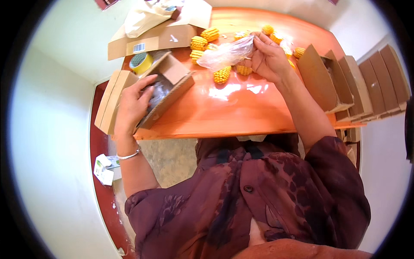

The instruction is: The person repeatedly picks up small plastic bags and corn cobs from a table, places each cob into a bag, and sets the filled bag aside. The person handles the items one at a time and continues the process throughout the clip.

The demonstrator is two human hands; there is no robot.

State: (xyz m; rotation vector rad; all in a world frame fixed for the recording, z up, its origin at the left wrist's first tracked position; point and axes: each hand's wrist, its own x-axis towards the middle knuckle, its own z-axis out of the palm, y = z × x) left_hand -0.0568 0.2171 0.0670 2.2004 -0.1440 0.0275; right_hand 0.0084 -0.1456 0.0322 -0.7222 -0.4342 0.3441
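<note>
My right hand [268,56] pinches one end of a crumpled clear plastic bag [228,53] above the table, among yellow corn cobs [222,75]. The bag hangs out to the left of my fingers and covers part of the cobs behind it. My left hand [132,103] is over the near left side of an open cardboard box [171,98], its thumb and fingers apart. Clear plastic wrapping [159,92] over something dark lies inside that box. Whether my left fingertips touch the plastic is hard to tell.
A roll of yellow tape [141,63] sits beyond the box, near closed cardboard boxes [113,100]. A larger open carton [178,36] holds a white bag [145,19]. Along the right edge of the orange table [207,119] stand several brown boxes [378,82].
</note>
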